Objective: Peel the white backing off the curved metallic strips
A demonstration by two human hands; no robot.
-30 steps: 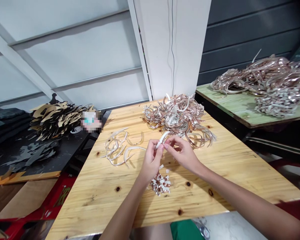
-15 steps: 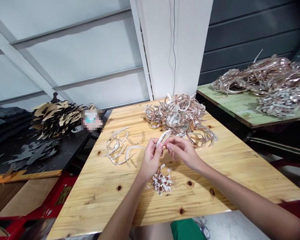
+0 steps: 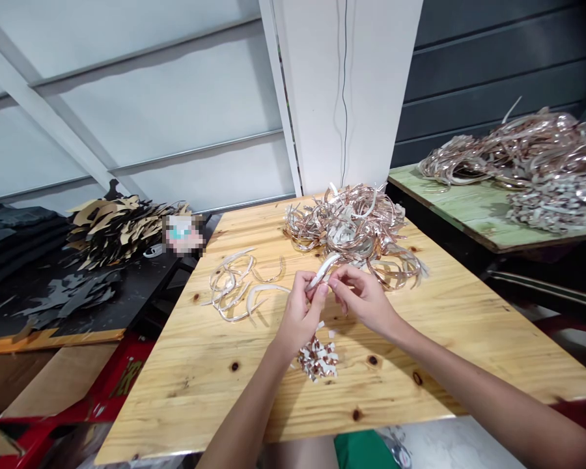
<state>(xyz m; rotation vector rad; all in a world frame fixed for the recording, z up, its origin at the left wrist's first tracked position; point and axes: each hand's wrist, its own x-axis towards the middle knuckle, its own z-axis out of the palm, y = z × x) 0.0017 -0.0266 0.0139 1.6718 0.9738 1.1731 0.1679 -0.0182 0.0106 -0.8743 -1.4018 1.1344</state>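
Observation:
My left hand is closed around a curved white strip, which arches up from between thumb and fingers. Close beside it, my right hand has its thumb and fingertips pinched together near the strip's end; whatever is between them is too small to make out. Just below the hands lies a small heap of white and copper-coloured clippings. Left of my hands, several loose curved strips are spread on the wooden table. Behind the hands rises a tangled pile of shiny rose-gold and white strips.
On the right, a green-topped table carries a larger pile of shiny strips. The dark table at left holds black and tan cut pieces and grey scraps. An open cardboard box stands below it.
My hands stay together over the table and have shifted slightly; the right fingertips have drawn a little away from the left thumb. The whole view has moved slightly.

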